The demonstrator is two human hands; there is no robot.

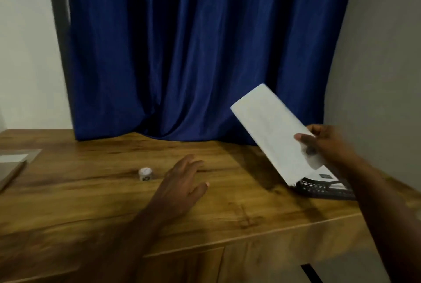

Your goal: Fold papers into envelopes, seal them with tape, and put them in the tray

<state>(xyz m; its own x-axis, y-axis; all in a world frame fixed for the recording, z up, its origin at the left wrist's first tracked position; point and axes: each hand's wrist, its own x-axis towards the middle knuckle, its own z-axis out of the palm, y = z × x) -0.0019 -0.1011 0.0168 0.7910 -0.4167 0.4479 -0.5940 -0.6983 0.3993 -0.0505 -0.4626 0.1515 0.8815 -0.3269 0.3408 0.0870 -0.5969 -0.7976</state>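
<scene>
Head view: the right hand (328,143) pinches a folded white envelope (273,132), thumb on its near face and fingers curled behind it; the envelope hangs in the air just above the tray (328,190), its lower corner at the tray's left end, though whether it touches I cannot tell; its long axis runs on a slant, the far end pointing up and left toward the curtain (182,54), the near end pointing down and right into the tray; the flat face is turned toward the camera. The tray is black mesh, on the desk (114,203) at its right side, with some white paper lying in it. The left hand (184,182) is well left of the tray, low over the desk, fingers straight and spread, holding nothing; a small white tape roll (145,173) stands just left of that hand, apart from it; farther left of the tray, at the desk's left edge, lies a grey laptop (13,164), closed.
</scene>
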